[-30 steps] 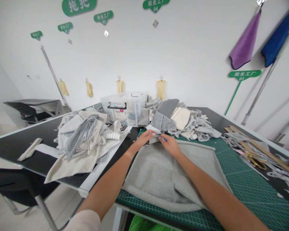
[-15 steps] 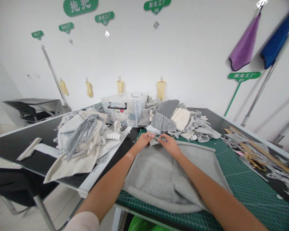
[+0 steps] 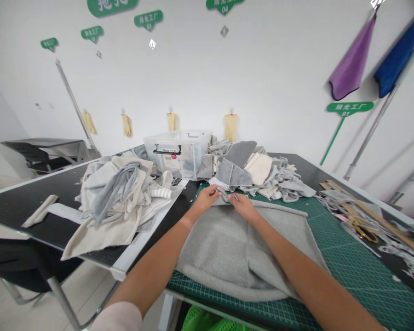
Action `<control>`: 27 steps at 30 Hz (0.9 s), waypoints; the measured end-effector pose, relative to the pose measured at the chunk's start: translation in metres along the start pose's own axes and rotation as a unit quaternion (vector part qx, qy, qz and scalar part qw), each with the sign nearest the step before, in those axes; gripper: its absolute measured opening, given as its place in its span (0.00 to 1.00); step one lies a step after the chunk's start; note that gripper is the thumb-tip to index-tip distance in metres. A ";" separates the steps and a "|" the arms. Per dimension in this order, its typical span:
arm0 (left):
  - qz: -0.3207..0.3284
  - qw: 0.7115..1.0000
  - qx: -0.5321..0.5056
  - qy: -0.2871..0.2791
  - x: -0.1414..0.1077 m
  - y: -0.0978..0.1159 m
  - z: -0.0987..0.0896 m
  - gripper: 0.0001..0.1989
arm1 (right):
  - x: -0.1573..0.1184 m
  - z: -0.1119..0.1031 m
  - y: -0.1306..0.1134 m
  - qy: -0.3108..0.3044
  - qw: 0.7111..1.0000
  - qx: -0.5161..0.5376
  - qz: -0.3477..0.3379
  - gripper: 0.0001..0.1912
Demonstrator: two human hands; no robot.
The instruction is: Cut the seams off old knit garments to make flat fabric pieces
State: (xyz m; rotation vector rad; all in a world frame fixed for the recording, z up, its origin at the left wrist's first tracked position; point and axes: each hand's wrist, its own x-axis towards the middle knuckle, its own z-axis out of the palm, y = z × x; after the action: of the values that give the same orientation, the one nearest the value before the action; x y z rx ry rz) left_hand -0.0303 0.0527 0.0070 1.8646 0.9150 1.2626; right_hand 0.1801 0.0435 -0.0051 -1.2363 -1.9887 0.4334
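A large piece of grey fabric [image 3: 221,248] with curled edges lies on the green cutting mat [image 3: 352,266] in front of me. At its far edge my left hand [image 3: 207,198] is closed, pinching the raised rim of the cloth. Close beside it on the right, my right hand [image 3: 244,207] is closed around a small slim bluish tool [image 3: 235,197], whose kind I cannot make out. The right fingertips also touch the fabric edge. My fingers partly hide the spot between both hands.
Heaped cloth scraps [image 3: 113,193] lie left, and another scrap pile [image 3: 241,165] behind my hands. A clear plastic bin [image 3: 172,154] stands between them. Gold-handled scissors [image 3: 364,230], wooden strips [image 3: 393,225] and white cord [image 3: 409,264] lie right. A black chair [image 3: 27,266] stands at lower left.
The left hand has shifted slightly away from the right, and the fabric rim between them shows more. The view has tilted down a little.
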 end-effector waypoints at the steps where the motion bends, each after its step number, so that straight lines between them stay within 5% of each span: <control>1: 0.004 1.000 0.007 0.000 0.000 0.001 0.000 0.16 | 0.000 0.000 0.001 -0.004 1.000 0.009 -0.001 0.24; 11: -0.004 0.999 0.026 -0.035 0.000 0.005 -0.003 0.16 | -0.003 -0.002 -0.015 0.057 0.997 0.055 0.002 0.18; 19: 0.058 0.996 0.057 -0.021 -0.001 0.015 -0.005 0.16 | 0.001 0.001 -0.008 0.021 0.997 0.065 -0.027 0.25; 27: 0.000 0.999 -0.007 -0.037 -0.004 0.015 -0.002 0.19 | -0.003 -0.001 -0.014 0.019 0.989 0.144 0.009 0.21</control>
State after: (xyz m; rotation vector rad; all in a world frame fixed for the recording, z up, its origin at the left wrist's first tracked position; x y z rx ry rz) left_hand -0.0308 0.0423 0.0187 1.8863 0.8658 1.1892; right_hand 0.1727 0.0336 0.0027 -1.0738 -1.8080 0.6747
